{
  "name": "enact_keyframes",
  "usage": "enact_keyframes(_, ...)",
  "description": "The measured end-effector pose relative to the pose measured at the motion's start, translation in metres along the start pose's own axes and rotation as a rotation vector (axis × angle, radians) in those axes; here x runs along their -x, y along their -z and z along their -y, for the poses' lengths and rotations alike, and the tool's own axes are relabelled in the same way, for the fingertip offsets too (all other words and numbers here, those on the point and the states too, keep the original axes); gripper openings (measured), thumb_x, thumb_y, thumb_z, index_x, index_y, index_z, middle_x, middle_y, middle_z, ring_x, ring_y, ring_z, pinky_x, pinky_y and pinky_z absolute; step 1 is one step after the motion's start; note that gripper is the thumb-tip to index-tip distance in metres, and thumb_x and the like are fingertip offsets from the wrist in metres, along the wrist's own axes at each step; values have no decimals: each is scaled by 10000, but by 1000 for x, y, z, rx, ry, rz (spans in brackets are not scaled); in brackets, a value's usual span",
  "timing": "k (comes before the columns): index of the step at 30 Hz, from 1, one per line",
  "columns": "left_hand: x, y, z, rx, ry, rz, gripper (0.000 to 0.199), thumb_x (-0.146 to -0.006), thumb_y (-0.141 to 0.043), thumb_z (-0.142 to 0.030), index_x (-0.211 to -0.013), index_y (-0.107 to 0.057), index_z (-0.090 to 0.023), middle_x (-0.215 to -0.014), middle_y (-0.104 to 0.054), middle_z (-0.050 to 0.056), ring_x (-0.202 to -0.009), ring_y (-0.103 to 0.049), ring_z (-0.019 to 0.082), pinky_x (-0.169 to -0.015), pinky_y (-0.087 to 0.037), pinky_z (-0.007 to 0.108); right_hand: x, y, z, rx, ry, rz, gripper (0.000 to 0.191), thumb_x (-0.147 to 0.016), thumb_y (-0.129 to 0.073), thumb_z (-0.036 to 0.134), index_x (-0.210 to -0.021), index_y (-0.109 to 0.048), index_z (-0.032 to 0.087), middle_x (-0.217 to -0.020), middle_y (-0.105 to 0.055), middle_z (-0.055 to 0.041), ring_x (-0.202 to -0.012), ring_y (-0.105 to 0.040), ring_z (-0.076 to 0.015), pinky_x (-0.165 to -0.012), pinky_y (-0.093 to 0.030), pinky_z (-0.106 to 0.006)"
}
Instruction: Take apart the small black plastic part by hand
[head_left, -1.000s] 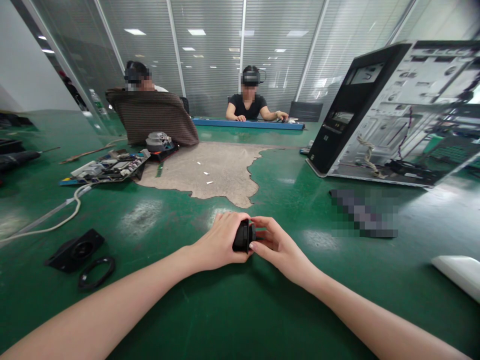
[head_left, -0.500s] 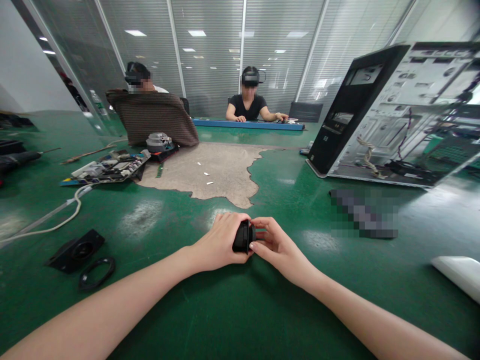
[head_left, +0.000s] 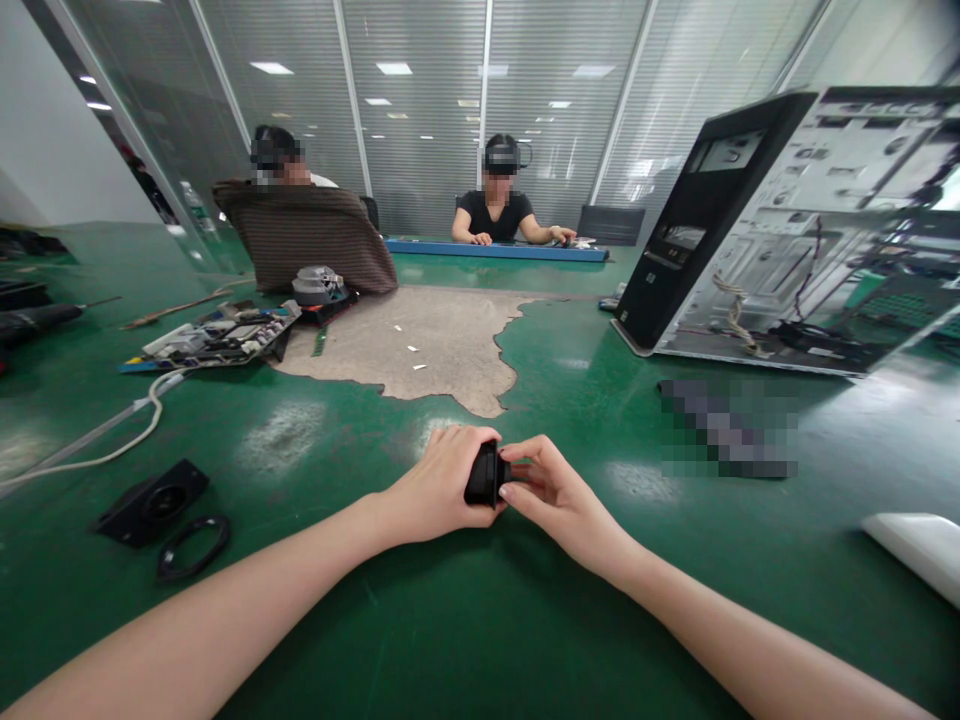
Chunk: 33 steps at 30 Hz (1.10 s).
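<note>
A small black housing (head_left: 480, 473) with a flange and a round end is held between my two hands, just above or on the green table. My left hand (head_left: 435, 480) wraps round its body from the left, thumb below and fingers over the top. At the right side, the fingertips and thumb of my right hand (head_left: 551, 485) pinch the round end. My fingers partly hide that end. To the left on the table lie a black plate with a round opening (head_left: 154, 503) and a thin black ring (head_left: 193, 527).
A circuit board (head_left: 225, 335) and a grey cable (head_left: 154, 420) lie at left. An open computer case (head_left: 720, 230) stands at right, behind a blurred-out dark object (head_left: 724, 430). White casing (head_left: 919, 545) shows at the right edge. Two people sit across the table (head_left: 450, 620).
The fingers of my right hand have shifted slightly at the round end of the black housing. My left hand keeps the same hold, and the rest stays in place.
</note>
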<state>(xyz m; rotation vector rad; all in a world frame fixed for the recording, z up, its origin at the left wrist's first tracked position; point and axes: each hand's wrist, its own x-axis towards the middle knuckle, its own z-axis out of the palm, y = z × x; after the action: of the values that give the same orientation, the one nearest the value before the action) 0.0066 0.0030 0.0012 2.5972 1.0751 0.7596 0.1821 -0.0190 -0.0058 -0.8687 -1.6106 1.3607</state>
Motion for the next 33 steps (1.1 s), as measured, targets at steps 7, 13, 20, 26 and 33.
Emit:
enact_keyframes(7, 0, 0, 0, -2, 5, 6, 542, -650, -615, -269, -1109, -334, -204, -990, -494, 51, -892, -470, 223, -784, -339, 361, 0, 0, 3, 34, -26, 17, 299, -783, -559, 177, -1044, -424, 233, -1033, -533, -36, -984, -557, -158, -876, -473, -353)
enact_keyframes(13, 1, 1, 0, -4, 2, 13, 533, -644, -617, -261, -1094, -337, -204, -991, -494, 49, -883, -468, 220, -778, -341, 359, 1, -1, 4, -6, 12, 19, 209, -775, -575, 186, -928, -444, 242, -966, -519, 4, -943, -571, -137, -837, -486, -312)
enact_keyframes(20, 0, 0, 0, -1, 0, 6, 534, -658, -618, -269, -1105, -334, -199, -991, -494, 50, -898, -473, 220, -785, -343, 356, 0, 0, 2, -6, -26, -8, 283, -771, -579, 202, -1009, -430, 235, -1038, -519, -30, -964, -567, -156, -840, -487, -338)
enact_keyframes(26, 0, 1, 0, 14, 8, 11, 558, -635, -624, -249, -1109, -332, -208, -990, -492, 48, -899, -475, 224, -789, -343, 359, 1, -1, 4, 19, -14, 23, 286, -766, -572, 161, -1000, -425, 235, -1005, -547, -19, -980, -571, -154, -895, -462, -354)
enact_keyframes(33, 0, 1, 0, 2, 1, -4, 525, -648, -608, -261, -1095, -339, -210, -984, -499, 49, -875, -478, 220, -773, -341, 356, 1, -1, 3, -24, -1, 24, 187, -790, -562, 214, -921, -432, 239, -931, -547, 2, -889, -596, -132, -840, -497, -333)
